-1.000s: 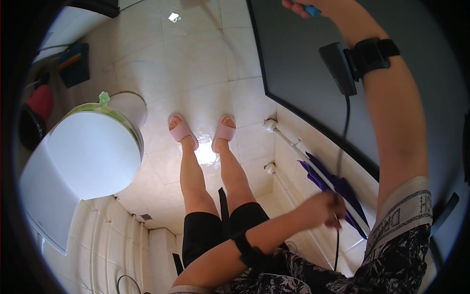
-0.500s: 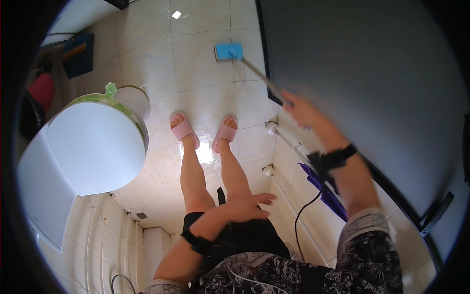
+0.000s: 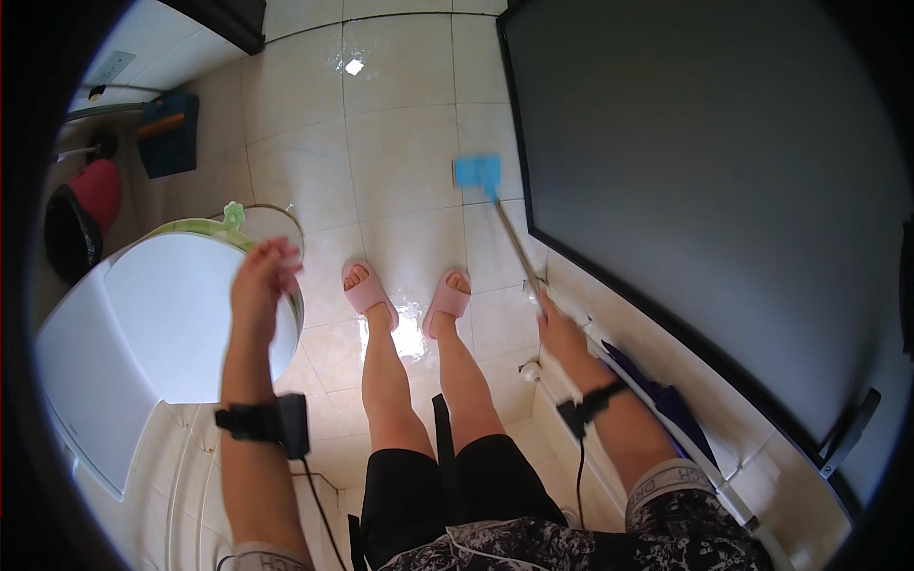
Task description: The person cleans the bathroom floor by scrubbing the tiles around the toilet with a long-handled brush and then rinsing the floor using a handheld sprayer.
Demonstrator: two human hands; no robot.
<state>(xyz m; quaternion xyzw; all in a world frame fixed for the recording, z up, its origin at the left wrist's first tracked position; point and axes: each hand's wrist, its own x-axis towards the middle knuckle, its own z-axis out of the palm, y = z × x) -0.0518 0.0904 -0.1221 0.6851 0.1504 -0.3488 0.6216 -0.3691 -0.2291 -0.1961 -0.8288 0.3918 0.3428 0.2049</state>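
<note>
My right hand is closed round the thin handle of a long-handled floor brush. Its rectangular blue head rests on the wet tiled floor, close to the dark door; the underside is hidden. My left hand is raised over the edge of the white toilet lid. Nothing shows in its loosely bent, slightly blurred fingers, which are apart. Beside that hand a green flower-shaped tab sticks out from the green seat cover under the lid.
My feet in pink slippers stand on shiny tiles. The dark door panel fills the right side. White pipes and a purple umbrella-like bundle run along the right wall. A dustpan and a red-and-black bin-like object stand far left.
The brush head has come nearer to me and slightly right, and my right hand has drawn back with the handle. My left hand has swung from my lap up and left over the toilet.
</note>
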